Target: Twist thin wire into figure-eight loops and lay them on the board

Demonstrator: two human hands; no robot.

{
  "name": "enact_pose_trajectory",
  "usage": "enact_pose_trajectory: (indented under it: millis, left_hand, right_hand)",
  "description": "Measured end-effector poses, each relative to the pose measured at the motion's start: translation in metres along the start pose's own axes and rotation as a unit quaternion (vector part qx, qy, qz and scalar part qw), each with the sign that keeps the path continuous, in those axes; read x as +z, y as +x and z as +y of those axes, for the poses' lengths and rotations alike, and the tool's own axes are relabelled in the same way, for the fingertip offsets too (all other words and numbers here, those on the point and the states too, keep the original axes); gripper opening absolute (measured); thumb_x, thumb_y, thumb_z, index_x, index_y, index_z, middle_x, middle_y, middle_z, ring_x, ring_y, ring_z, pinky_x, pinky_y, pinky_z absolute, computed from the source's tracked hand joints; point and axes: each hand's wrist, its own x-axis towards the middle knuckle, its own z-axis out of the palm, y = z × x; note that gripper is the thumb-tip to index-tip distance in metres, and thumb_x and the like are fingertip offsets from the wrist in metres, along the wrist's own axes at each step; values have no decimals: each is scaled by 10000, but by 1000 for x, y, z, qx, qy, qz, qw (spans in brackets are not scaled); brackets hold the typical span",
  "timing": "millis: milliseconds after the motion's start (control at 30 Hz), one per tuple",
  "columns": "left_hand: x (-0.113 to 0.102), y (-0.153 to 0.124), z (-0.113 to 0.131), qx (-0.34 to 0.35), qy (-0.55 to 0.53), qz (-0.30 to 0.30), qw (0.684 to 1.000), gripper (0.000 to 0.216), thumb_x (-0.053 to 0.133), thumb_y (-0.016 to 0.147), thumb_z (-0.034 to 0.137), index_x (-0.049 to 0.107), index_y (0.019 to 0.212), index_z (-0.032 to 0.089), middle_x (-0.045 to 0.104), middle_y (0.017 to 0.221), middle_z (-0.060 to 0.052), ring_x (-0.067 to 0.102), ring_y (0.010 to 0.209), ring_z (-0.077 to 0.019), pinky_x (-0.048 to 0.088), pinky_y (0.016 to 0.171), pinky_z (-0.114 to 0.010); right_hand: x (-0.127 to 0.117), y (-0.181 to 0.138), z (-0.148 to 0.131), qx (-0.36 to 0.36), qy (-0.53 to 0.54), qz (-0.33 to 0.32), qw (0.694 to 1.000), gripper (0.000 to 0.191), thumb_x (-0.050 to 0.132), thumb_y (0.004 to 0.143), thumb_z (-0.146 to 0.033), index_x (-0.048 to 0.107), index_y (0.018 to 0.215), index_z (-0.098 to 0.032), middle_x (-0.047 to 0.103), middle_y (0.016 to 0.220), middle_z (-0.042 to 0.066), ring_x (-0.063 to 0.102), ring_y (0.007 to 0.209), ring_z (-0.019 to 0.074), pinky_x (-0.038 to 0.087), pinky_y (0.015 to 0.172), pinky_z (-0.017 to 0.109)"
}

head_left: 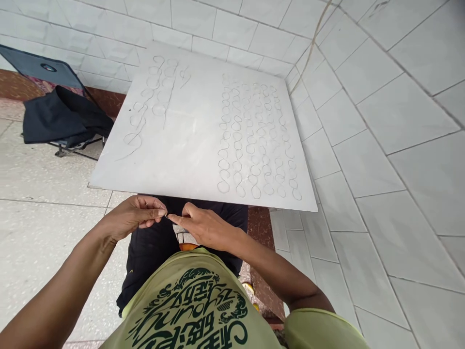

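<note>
Thin, fine wire (166,214) with a small curve at its tip sits just off the near edge of a broad, flat white board (192,150), toward that edge's left half. The left hand (136,213) has thumb and forefinger pressed together on it, and these fingers hide much of its length. The right hand (205,227) points its forefinger at the curved tip; whether its thumb also pinches the wire, I cannot tell.

On the board's smooth, faintly glossy right half stand rows of slender dark S-shaped and looped wire-like pieces (256,138); on its far left lie longer, looser looped strands (145,104), some overlapping.

Behind the board and along its right run glossy pale-grey wall tiles (392,145), closing in that side. A thin beige cable (312,46) hangs at its far right corner. Left of the board, a blue-grey fabric folding chair (69,72) carries crumpled dark cloth (65,116) above a speckled stone floor (47,232). Black trousers (152,252) show below the board's near edge, partly covered by it.
</note>
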Motion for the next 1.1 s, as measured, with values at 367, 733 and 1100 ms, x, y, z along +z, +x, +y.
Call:
enact_pose_trajectory:
  millis: [367, 733, 1100]
  left_hand:
    - [-1, -6, -5, -48, 14, -80, 996, 236, 932, 639, 380, 816, 735, 199, 657, 609, -51, 514, 483, -118, 370, 401, -197]
    - [3, 2, -11, -72, 48, -120, 989, 237, 946, 595, 370, 817, 713, 210, 692, 606, -67, 542, 450, -140, 373, 385, -223]
    - [8, -7, -15, 47, -191, 50, 979, 247, 932, 693, 300, 789, 794, 127, 618, 647, -31, 433, 492, -44, 262, 424, -155]
  right_hand:
    - [-7, -3, 3, -55, 90, -27, 994, 429, 515, 989, -120, 611, 1367, -298, 589, 993, 39, 411, 697, 160, 309, 596, 271]
    - [-19, 7, -2, -116, 23, -73, 990, 285, 495, 1016, -121, 686, 1184, -250, 587, 908, 40, 384, 681, 174, 270, 595, 315]
    - [-31, -31, 6, 193, 248, 369, 875, 245, 531, 1062, -377, 728, 1086, -233, 659, 904, 59, 613, 770, 189, 518, 720, 353]
